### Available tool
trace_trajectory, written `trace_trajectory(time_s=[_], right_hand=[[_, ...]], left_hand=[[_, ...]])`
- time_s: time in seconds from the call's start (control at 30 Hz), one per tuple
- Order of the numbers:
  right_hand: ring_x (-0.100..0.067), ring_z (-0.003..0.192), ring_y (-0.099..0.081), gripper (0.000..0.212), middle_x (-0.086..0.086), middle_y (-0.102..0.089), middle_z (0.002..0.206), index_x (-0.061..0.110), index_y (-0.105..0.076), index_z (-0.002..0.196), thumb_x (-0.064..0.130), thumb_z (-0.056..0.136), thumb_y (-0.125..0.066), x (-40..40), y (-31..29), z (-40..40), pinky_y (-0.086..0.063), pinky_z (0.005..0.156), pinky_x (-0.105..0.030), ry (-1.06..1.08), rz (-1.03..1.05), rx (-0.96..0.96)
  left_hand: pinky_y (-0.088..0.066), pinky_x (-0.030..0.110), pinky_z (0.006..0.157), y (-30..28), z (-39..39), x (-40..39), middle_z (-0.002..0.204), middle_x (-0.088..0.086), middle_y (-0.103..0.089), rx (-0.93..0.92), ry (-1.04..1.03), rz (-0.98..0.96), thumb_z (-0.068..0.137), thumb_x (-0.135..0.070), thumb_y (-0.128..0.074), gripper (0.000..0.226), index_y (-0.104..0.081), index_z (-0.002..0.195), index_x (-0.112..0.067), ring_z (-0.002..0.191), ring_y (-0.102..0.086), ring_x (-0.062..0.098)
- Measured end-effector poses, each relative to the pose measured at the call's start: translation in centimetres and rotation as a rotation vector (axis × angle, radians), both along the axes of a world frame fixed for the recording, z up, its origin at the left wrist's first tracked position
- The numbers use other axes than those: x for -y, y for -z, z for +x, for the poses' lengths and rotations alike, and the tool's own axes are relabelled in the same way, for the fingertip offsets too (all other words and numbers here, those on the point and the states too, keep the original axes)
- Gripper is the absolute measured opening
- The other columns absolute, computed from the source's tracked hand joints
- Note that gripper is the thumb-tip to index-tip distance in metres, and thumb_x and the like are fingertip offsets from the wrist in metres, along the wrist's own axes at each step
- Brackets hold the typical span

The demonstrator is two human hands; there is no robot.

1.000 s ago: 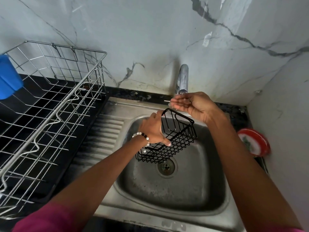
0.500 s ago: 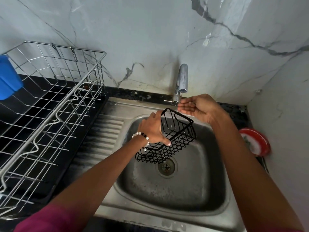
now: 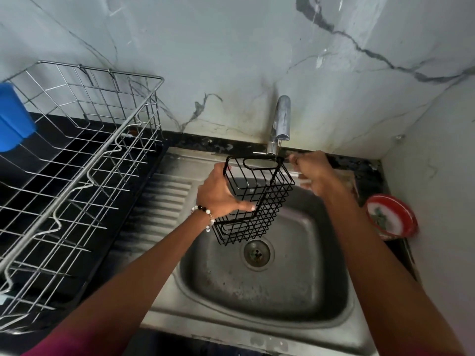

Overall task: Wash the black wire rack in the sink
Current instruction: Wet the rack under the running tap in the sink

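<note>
Tilted black wire rack, open-grid

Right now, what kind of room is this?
Most likely a kitchen, at the washing-up corner. There is a steel sink with a tap above it, and a silver wire dish rack on the black counter beside it. The left hand holds a black wire rack over the basin.

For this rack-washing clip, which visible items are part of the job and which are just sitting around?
In use: black wire rack, in the left hand grip; right hand; tap; sink.
Lying about: steel dish rack; blue cup; red-rimmed plate.
</note>
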State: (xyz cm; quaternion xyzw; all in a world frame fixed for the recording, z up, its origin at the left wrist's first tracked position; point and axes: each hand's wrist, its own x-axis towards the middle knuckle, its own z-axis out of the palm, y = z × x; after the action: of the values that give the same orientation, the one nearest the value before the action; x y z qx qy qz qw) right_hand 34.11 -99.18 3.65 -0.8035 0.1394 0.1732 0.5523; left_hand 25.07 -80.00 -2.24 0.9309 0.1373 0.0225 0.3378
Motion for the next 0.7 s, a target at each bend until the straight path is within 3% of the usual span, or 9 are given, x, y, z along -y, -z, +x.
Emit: trace_trajectory(time_s=[0.07, 0.17, 0.23, 0.3, 0.4, 0.47, 0.53, 0.63, 0.7], right_hand=[[-0.039, 0.108, -0.053, 0.065, -0.008, -0.05, 0.114, 0.016, -0.048, 0.128, 0.055, 0.079, -0.067, 0.1, 0.2, -0.8, -0.051, 0.077, -0.053, -0.011, 0.032, -0.207], [-0.045, 0.101, -0.06, 0.091, -0.016, -0.061, 0.113, 0.018, -0.052, 0.118, 0.082, 0.054, -0.064, 0.2, 0.1, -1.5, -0.052, 0.075, -0.062, -0.074, 0.135, -0.43], [-0.042, 0.097, -0.063, 0.083, -0.019, -0.067, 0.104, 0.015, -0.059, 0.108, 0.081, 0.057, -0.064, 0.7, 0.3, -1.4, -0.051, 0.08, -0.062, -0.107, 0.151, -0.469], [-0.039, 0.097, -0.062, 0.06, -0.016, -0.067, 0.105, 0.014, -0.061, 0.107, 0.064, 0.073, -0.068, 1.4, 0.8, -1.1, -0.049, 0.087, -0.061, -0.075, 0.173, -0.506], [-0.036, 0.097, -0.06, 0.035, -0.014, -0.063, 0.107, 0.014, -0.058, 0.102, 0.045, 0.088, -0.054, 2.3, 1.5, -1.1, -0.049, 0.086, -0.058, -0.007, 0.236, -0.526], [-0.033, 0.094, -0.058, 0.032, -0.012, -0.06, 0.104, 0.014, -0.056, 0.103, 0.04, 0.087, -0.049, 3.0, 2.0, -1.2, -0.053, 0.072, -0.053, 0.029, 0.282, -0.51], [-0.031, 0.092, -0.057, 0.033, -0.012, -0.057, 0.102, 0.015, -0.054, 0.106, 0.035, 0.081, -0.05, 3.7, 2.8, -1.3, -0.053, 0.061, -0.049, 0.054, 0.282, -0.468], [-0.027, 0.088, -0.053, 0.028, -0.012, -0.055, 0.098, 0.016, -0.054, 0.099, 0.025, 0.073, -0.051, 4.5, 3.4, -1.6, -0.05, 0.066, -0.044, 0.02, 0.229, -0.35], [-0.023, 0.085, -0.054, 0.02, -0.013, -0.053, 0.098, 0.013, -0.054, 0.094, 0.018, 0.076, -0.048, 4.7, 3.5, -2.1, -0.048, 0.072, -0.04, -0.009, 0.256, -0.283]], left_hand=[[-0.049, 0.034, 0.086, -0.3, -0.8, 0.7, 0.138, -0.005, -0.047, 0.042, 0.012, 0.124, 0.039, -0.066, -0.085, 0.123, -0.028, 0.139, -0.022, 0.112, -0.058, 0.021], [-0.056, 0.041, 0.079, -0.5, -1.9, 2.4, 0.137, -0.001, -0.044, 0.07, 0.096, 0.331, 0.044, -0.072, -0.079, 0.124, -0.022, 0.141, -0.021, 0.106, -0.061, 0.024], [-0.057, 0.036, 0.071, -0.6, -2.6, 3.5, 0.133, 0.001, -0.046, 0.117, 0.129, 0.446, 0.049, -0.073, -0.077, 0.12, -0.024, 0.142, -0.019, 0.099, -0.064, 0.025], [-0.054, 0.032, 0.061, -0.3, -3.1, 4.4, 0.128, 0.004, -0.051, 0.187, 0.149, 0.539, 0.049, -0.074, -0.076, 0.118, -0.029, 0.141, -0.016, 0.091, -0.065, 0.024], [-0.055, 0.035, 0.059, 0.3, -3.2, 4.8, 0.118, 0.008, -0.057, 0.374, 0.19, 0.596, 0.041, -0.08, -0.074, 0.12, -0.029, 0.134, -0.018, 0.086, -0.066, 0.024], [-0.054, 0.042, 0.072, 0.2, -2.7, 4.2, 0.123, 0.004, -0.055, 0.361, 0.298, 0.499, 0.042, -0.086, -0.066, 0.116, -0.028, 0.135, -0.027, 0.093, -0.064, 0.023], [-0.045, 0.044, 0.087, 0.8, -2.5, 3.0, 0.127, -0.002, -0.053, 0.275, 0.301, 0.213, 0.049, -0.089, -0.056, 0.1, -0.039, 0.133, -0.036, 0.103, -0.06, 0.017], [-0.048, 0.034, 0.088, 1.9, -2.4, 1.6, 0.118, 0.001, -0.065, 0.274, -0.125, -0.41, 0.078, -0.076, -0.05, 0.059, -0.066, 0.11, -0.03, 0.097, -0.061, 0.011], [-0.046, 0.03, 0.085, 2.9, -1.7, 0.0, 0.125, 0.013, -0.061, 0.051, -0.451, -0.529, 0.09, -0.062, -0.046, 0.057, -0.064, 0.118, -0.016, 0.1, -0.059, 0.02]])
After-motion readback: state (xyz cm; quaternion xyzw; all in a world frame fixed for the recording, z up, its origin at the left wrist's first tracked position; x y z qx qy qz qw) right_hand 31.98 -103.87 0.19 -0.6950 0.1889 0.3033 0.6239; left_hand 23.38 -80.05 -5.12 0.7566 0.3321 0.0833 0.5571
